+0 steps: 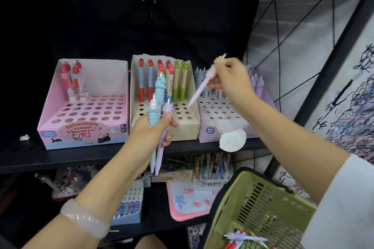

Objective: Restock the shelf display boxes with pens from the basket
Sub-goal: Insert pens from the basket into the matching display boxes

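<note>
A pale purple pen is pinched by the right hand, tip tilted down above the purple box. A pen bunch is gripped by the left hand, left of that box. A hole could be missed; the bunch could be dropped.

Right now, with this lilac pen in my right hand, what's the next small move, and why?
Probably lower the lilac pen tip-first into a free hole of the purple box. The right hand holds it tilted just above that box, whose standing pens look alike and whose front holes are open.
</note>
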A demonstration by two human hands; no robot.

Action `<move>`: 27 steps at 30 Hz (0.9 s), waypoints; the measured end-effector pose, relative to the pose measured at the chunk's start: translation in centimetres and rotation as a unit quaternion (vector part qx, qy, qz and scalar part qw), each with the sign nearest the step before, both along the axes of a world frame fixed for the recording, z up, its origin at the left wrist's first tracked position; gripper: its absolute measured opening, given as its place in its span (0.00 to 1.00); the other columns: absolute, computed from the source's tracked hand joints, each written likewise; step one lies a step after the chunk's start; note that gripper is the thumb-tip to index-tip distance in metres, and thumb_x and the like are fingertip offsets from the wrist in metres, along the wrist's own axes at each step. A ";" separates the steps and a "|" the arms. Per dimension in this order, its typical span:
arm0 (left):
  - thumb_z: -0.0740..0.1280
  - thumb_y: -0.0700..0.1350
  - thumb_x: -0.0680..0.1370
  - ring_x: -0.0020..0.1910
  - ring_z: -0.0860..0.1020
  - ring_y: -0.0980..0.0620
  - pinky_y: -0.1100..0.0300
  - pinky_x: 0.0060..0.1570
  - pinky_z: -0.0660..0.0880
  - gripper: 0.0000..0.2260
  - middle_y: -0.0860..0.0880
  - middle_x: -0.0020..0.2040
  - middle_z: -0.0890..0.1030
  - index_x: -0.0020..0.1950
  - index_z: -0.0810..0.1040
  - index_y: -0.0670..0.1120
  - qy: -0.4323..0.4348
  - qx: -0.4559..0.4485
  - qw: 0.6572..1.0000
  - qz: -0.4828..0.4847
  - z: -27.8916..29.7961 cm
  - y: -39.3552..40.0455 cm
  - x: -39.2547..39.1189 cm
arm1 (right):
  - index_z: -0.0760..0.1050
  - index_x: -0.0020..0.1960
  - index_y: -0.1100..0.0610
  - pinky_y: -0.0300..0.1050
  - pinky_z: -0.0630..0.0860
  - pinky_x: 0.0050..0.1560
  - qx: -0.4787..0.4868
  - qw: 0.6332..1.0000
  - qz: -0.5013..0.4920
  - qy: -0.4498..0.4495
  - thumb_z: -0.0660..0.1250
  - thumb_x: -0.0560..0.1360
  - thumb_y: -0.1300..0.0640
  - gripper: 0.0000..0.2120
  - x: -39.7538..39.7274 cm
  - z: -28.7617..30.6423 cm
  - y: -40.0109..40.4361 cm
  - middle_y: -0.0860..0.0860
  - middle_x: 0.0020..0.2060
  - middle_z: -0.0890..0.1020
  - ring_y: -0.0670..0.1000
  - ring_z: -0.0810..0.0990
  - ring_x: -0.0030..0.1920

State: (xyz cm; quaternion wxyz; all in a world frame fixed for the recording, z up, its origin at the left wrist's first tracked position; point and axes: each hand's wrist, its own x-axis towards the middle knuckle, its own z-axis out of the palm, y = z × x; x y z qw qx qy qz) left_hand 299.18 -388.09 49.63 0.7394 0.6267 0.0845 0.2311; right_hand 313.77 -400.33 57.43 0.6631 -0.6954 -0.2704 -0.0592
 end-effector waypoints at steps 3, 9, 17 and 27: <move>0.60 0.42 0.80 0.22 0.68 0.57 0.66 0.21 0.66 0.05 0.51 0.32 0.81 0.47 0.75 0.46 0.000 0.003 1.000 -0.013 0.4 -0.7 1.2 | 0.68 0.47 0.59 0.47 0.81 0.39 -0.085 0.978 -0.159 -0.104 0.63 0.78 0.54 0.08 4.1 0.9 -2.2 0.54 0.36 0.81 0.48 0.82 0.33; 0.62 0.43 0.79 0.22 0.68 0.56 0.65 0.20 0.66 0.07 0.49 0.35 0.82 0.43 0.77 0.45 0.021 0.021 0.999 -0.013 0.5 -1.6 2.8 | 0.67 0.53 0.62 0.50 0.73 0.38 -0.290 0.893 -0.255 -0.231 0.62 0.78 0.52 0.13 8.7 0.1 -3.8 0.57 0.38 0.78 0.61 0.77 0.40; 0.59 0.42 0.80 0.20 0.67 0.57 0.67 0.22 0.66 0.12 0.54 0.23 0.76 0.51 0.75 0.34 0.041 0.060 0.997 -0.020 0.7 -1.8 3.2 | 0.67 0.58 0.66 0.50 0.70 0.39 -0.396 0.853 -0.257 -0.224 0.61 0.79 0.54 0.16 10.5 -0.7 -3.7 0.66 0.47 0.78 0.65 0.78 0.47; 0.59 0.42 0.80 0.21 0.68 0.58 0.67 0.23 0.68 0.12 0.53 0.24 0.76 0.52 0.76 0.34 0.044 0.046 0.998 -0.028 0.6 -2.1 2.9 | 0.71 0.61 0.67 0.49 0.71 0.50 -0.559 0.775 -0.257 -0.145 0.58 0.78 0.65 0.12 11.4 0.7 -1.6 0.63 0.60 0.73 0.62 0.74 0.59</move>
